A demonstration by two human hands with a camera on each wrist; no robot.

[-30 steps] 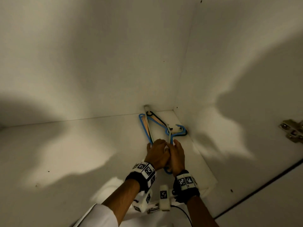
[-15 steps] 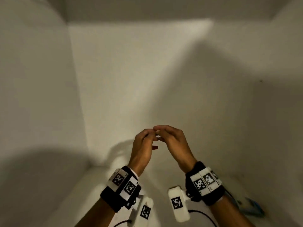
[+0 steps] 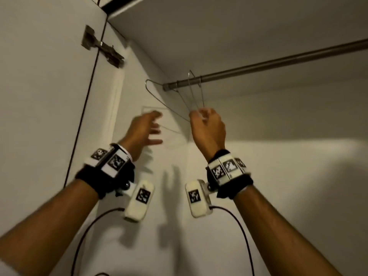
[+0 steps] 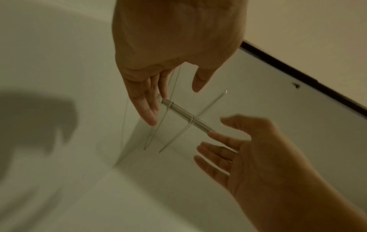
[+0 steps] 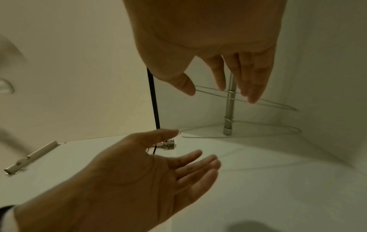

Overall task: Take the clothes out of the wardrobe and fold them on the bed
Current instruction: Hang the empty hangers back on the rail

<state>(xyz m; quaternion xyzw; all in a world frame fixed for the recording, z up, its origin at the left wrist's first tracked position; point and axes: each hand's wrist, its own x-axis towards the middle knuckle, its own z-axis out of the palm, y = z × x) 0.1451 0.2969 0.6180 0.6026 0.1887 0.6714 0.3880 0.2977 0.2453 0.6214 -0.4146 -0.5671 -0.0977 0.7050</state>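
Hanging from the metal rail inside the wardrobe are two bare wire hangers, one close to the rail's left end and one a little further along it; no clothes show on the rail in any view. The hanger nearest the end reaches toward the wardrobe's left wall, its looped tip almost at that wall.

The right hand is raised just under the second hanger. From the head view its fingers seem to touch the hanger's lower wire, though the wrist views show them fairly straight and only loosely bent (thumb set apart from the rest), so it looks more like contact than a firm hold, and blur makes this hard to settle. The left hand is lifted beside it, well short of the rail, with fingers spread and relaxed, holding nothing.

Both wrists wear black bands with printed marker tags and small white camera units trailing dark cables. At the upper left, a metal hinge joins the wardrobe door to the side wall. Hand shadows fall on the white back panel.
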